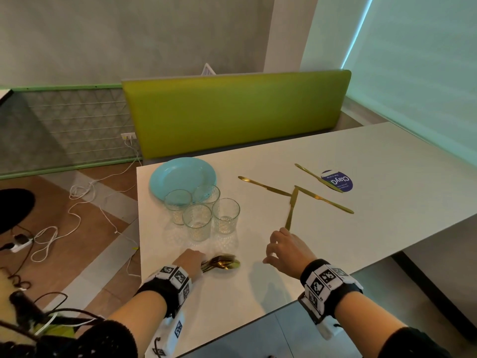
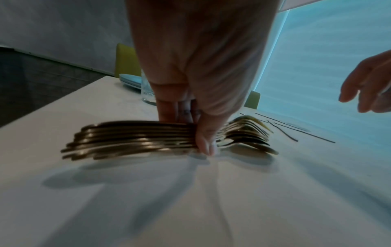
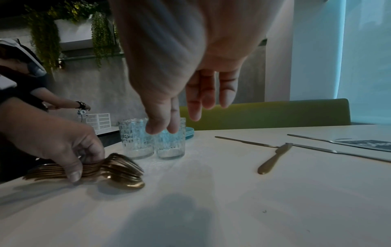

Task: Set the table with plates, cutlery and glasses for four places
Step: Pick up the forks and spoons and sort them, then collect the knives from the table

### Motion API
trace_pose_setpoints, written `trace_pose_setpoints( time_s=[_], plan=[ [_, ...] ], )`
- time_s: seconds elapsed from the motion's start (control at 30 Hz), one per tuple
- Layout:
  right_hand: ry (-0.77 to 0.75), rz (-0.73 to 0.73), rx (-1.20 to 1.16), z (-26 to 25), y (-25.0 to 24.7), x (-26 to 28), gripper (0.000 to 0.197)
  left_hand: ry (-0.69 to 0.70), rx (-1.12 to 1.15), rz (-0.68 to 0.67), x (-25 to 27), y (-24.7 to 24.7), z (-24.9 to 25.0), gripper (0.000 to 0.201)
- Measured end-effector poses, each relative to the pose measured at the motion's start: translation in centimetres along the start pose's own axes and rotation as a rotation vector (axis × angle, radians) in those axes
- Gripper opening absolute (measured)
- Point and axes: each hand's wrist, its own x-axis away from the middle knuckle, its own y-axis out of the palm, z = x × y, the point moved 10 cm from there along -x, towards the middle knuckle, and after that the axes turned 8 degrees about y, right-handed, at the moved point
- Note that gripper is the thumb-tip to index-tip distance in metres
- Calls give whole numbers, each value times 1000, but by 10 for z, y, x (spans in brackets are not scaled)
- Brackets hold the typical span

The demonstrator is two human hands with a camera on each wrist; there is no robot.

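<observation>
Left hand [image 1: 189,262] grips spoons [image 1: 223,262] at desk's near edge | right hand [image 1: 285,250] open, empty | knives [image 1: 291,200] scattered; plates [image 1: 180,177], glasses [image 1: 204,215] undistributed

We list: knives [image 1: 265,186], gold-toned metal, satin sheen; spoon-and-fork bundle [image 1: 222,262], the same metal, polished and reflective; glasses [image 1: 197,222], clear, with pressed relief pattern; plates [image 1: 180,174], smooth pale blue, semi-gloss; table [image 1: 387,164], white, matt; bench back [image 1: 232,109], green, smooth upholstery.
</observation>
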Motion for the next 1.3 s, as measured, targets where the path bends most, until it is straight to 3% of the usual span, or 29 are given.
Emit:
trace_pose_setpoints(
  time_s=[0.27, 0.43, 0.7, 0.93, 1.1, 1.3],
  plan=[
    [45, 2, -10, 18, 4, 3, 37, -38, -8, -17, -1, -5, -20, 35],
    [68, 5, -20, 26, 5, 6, 36, -49, 21, 0, -1, -8, -25, 49],
    [98, 7, -20, 38, 5, 10, 32, -34, -6, 90, 2, -19, -16, 42],
    [188, -16, -16, 68, 5, 9, 31, 102, -97, 260, -2, -58, 42, 30],
    [282, -33, -53, 100, 4, 7, 29, 231, -41, 276, -27, -87, 107, 29],
    [362, -29, -72, 159, -6, -6, 28, 189, 70, 192, -93, -103, 164, 29]
  ],
)
